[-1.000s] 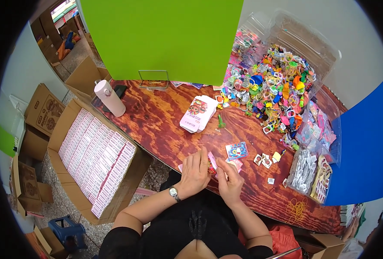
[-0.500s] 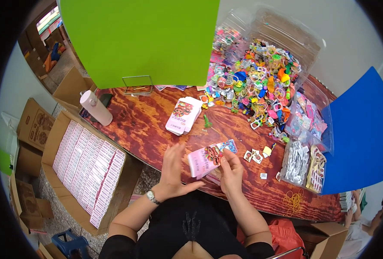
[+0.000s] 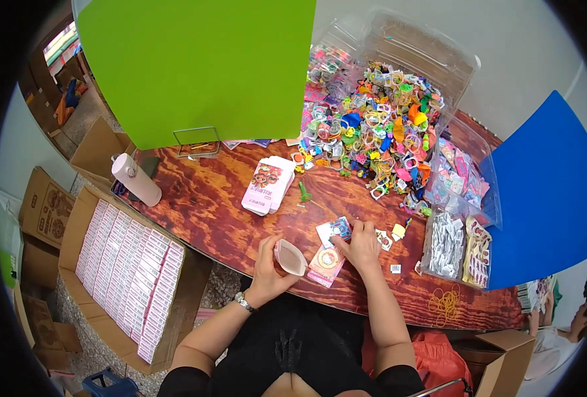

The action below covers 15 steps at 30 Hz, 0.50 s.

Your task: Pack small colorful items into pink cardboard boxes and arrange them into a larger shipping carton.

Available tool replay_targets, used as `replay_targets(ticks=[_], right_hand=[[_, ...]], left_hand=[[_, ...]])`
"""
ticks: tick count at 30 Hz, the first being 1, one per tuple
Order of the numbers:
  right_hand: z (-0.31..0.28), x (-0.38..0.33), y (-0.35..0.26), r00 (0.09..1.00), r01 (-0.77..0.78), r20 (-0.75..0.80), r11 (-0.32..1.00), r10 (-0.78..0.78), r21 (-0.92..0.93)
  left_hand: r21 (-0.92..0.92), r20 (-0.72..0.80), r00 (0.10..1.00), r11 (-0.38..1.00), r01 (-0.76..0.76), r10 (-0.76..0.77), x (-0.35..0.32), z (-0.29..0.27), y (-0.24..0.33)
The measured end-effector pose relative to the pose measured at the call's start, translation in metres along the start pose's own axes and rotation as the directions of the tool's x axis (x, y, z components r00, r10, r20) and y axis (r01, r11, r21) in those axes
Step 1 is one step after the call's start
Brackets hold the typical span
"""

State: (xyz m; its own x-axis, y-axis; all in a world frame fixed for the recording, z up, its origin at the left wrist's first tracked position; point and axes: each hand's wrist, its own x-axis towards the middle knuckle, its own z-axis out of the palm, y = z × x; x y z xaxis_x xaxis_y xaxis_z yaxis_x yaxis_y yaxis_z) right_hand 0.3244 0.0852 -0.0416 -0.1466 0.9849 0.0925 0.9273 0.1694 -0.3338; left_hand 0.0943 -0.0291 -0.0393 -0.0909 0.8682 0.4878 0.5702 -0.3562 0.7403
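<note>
My left hand (image 3: 268, 272) is closed round a pink paper packet (image 3: 291, 258), whose open mouth faces up and to the right. Beside it, a pink card (image 3: 326, 263) with a round picture lies on the table. My right hand (image 3: 365, 246) rests just to the right, palm down, its thumb spread from the fingers and touching the edge of a blue and white card (image 3: 335, 229). Some of its fingertips are hard to make out. Small white and brown printed pieces (image 3: 384, 240) lie right by these fingers. Farther off sits a stack of pink printed packets (image 3: 267, 185).
A big heap of colourful small trinkets (image 3: 386, 132) covers the back right. Clear bins hold wrapped packs (image 3: 447, 245) and beige strips (image 3: 478, 251). Rubber bands (image 3: 444, 302) lie at front right. A pink bottle (image 3: 136, 180) and a carton of boxes (image 3: 128, 271) are left.
The pink packet has passed from my right hand to my left, and its mouth now gapes open. My right hand has moved right, onto the cards lying on the table.
</note>
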Motion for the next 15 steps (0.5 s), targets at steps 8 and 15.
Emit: replay_targets(ticks=[8,15], right_hand=[[0.017,0.01,0.012,0.992,-0.079,-0.086,0.988,0.091,0.134],[-0.008,0.005,-0.003,0.944,0.095,-0.321,0.864,0.079,0.495]], left_hand=[[0.026,0.017,0.993,0.993,0.118,-0.118,-0.005,0.005,-0.011],[0.018,0.025,0.975,0.976,0.218,-0.219,-0.006,0.004,-0.017]])
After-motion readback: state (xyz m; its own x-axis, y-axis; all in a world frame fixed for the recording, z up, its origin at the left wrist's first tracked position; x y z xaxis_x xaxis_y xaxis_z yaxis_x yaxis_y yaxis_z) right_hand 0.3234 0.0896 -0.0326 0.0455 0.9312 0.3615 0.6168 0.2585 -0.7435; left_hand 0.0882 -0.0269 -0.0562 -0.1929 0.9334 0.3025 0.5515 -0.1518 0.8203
